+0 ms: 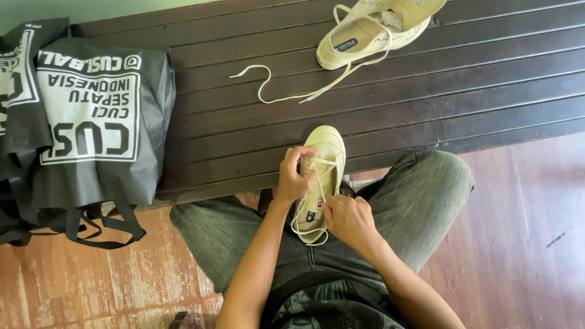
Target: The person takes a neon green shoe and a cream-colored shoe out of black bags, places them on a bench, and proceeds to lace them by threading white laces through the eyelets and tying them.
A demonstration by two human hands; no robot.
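Gripping cream shoe (326, 159), left hand (294, 178), right hand (347, 218) pinching lace (318, 183), bench (463, 79), bag (91, 122) nearby

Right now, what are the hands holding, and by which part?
Left hand grips the cream canvas sneaker by its laced upper side. Right hand pinches the cream shoelace near the shoe's opening.

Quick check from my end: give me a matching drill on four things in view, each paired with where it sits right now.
Things:
1. near cream shoe
2. second cream shoe
3. dark printed bag
4. loose lace end

Places:
A. left end of the bench
B. far edge of the bench, top of view
C. between the left hand and right hand
D. trailing across the slats

Pairs: 1-C, 2-B, 3-A, 4-D
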